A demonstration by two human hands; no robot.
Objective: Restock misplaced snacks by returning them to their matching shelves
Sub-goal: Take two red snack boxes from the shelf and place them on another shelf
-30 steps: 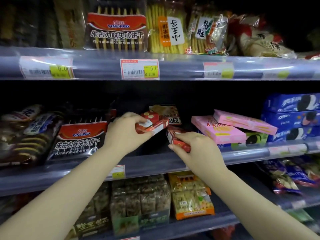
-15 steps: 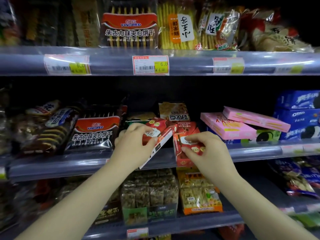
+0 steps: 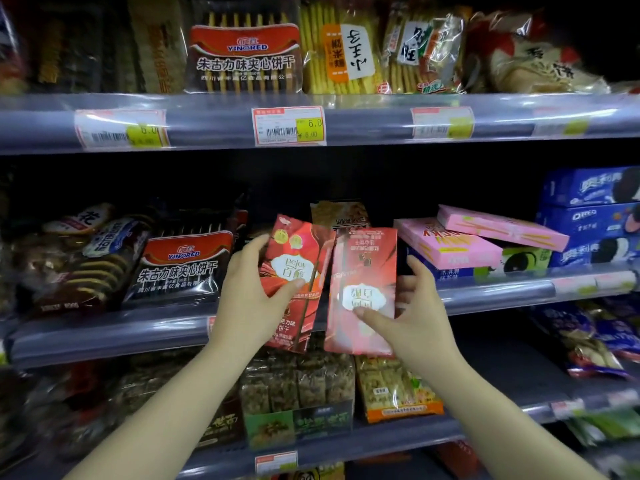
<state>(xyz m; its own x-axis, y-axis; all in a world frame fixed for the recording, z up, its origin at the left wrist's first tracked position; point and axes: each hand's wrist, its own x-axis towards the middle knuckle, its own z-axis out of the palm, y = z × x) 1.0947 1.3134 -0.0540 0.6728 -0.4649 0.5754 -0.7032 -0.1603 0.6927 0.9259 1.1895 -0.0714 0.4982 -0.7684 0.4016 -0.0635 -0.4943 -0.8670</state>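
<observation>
Both grips are closed on cargo: my left hand (image 3: 254, 299) grasps a flat red cardboard Pejoy biscuit-stick box (image 3: 297, 271), my right hand (image 3: 412, 317) an identical red box turned upside down (image 3: 362, 289). I hold them side by side, edges nearly touching, before the middle shelf (image 3: 138, 332). I judge this mid-retrieval; next comes finding their matching shelf, not visible here.

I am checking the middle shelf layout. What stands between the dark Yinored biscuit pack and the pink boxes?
In the head view, the two red Pejoy boxes, held up by the left hand and right hand, with a brownish pack behind them.
</observation>
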